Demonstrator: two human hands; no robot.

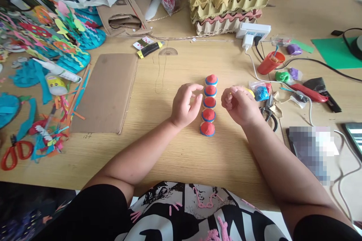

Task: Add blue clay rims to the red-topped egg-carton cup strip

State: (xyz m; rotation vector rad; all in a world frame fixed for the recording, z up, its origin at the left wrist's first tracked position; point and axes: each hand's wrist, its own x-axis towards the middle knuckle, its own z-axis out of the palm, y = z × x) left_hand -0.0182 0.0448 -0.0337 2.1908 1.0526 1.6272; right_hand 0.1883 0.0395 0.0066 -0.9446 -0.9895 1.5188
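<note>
Several small red domes with blue rims (209, 102) stand in a straight row on the wooden table, running away from me; they look like modelling clay on pale bases. Just left of the row is my left hand (185, 105), its fingers curved and the thumb apart, with nothing seen between them. On the other side, my right hand (239, 104) has its fingers curled and pressed together. A tiny yellowish bit shows at its fingertips, too small to name. Neither hand clearly touches the domes.
A cardboard sheet (103, 92) lies left, beside paper crafts and red-handled scissors (17, 153). To the right are black scissors (270, 113), bagged blue clay (260, 92), a red cup (270, 63) and a white power strip (254, 30). Egg trays (226, 11) stack behind.
</note>
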